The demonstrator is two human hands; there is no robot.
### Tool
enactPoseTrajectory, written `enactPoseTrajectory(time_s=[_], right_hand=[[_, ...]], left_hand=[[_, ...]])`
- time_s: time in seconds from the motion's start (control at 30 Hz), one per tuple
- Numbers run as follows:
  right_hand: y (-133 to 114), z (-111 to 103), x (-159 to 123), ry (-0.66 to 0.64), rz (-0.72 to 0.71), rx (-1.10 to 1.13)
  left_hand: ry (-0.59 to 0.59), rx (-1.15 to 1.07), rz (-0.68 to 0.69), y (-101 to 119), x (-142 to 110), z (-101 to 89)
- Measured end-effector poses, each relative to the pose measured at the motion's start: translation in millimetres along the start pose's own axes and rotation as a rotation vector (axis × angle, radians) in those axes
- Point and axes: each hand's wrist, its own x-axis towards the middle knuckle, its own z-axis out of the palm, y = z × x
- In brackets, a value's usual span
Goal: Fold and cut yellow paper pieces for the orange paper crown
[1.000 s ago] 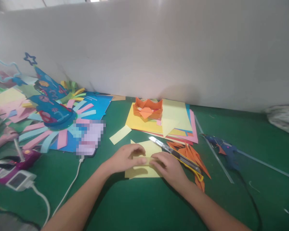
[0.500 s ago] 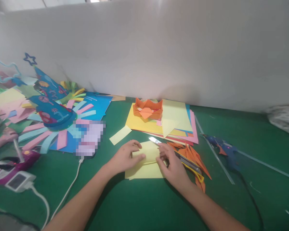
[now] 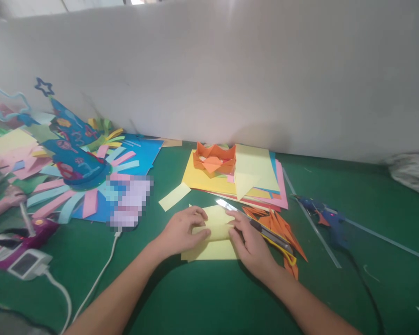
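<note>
A pale yellow sheet of paper [image 3: 216, 233] is curled between my two hands, its near edge lifted and bent over. My left hand [image 3: 185, 232] grips its left side, thumb on the fold and fingers curled behind. At the right side, my right hand [image 3: 246, 239] pinches the same sheet. More pale yellow paper [image 3: 212, 251] lies flat beneath. A utility knife [image 3: 270, 235] with its blade out rests under the fingers of my right hand, touching folded orange paper pieces [image 3: 284, 228] and yellow-handled scissors [image 3: 290, 259].
Behind the hands, an orange paper crown [image 3: 214, 158] sits on stacked coloured sheets [image 3: 192, 174]. A blue glue gun [image 3: 326, 216] lies to the right with a black cord. Blue cone hats [image 3: 80, 163], a blurred-out phone [image 3: 131, 200] and a white cable [image 3: 103, 270] are at left.
The near edge of the yellow sheet has risen slightly and curled further over. Both hands have shifted only a little; the knife stays in about the same place.
</note>
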Motion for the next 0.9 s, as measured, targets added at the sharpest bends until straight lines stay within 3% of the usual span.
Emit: enactPoseTrajectory(time_s=[0.3, 0.47, 0.6, 0.7, 0.9], right_hand=[[-1, 1, 0, -0.035, 0.017, -0.089], [-2, -1, -1, 0.089, -0.193, -0.19], [-4, -2, 0, -0.071, -0.36, -0.176], [-4, 0, 2, -0.16, -0.352, -0.177], [-1, 2, 2, -0.195, -0.324, -0.16]], left_hand=[[0.024, 0.044, -0.016, -2, -1, 7.4], [0.028, -0.024, -0.029, -4, 1, 6.9], [0.037, -0.034, -0.035, -3, 2, 6.8], [0.024, -0.005, -0.036, -3, 1, 9.0], [0.002, 0.029, -0.01, -4, 1, 12.9]])
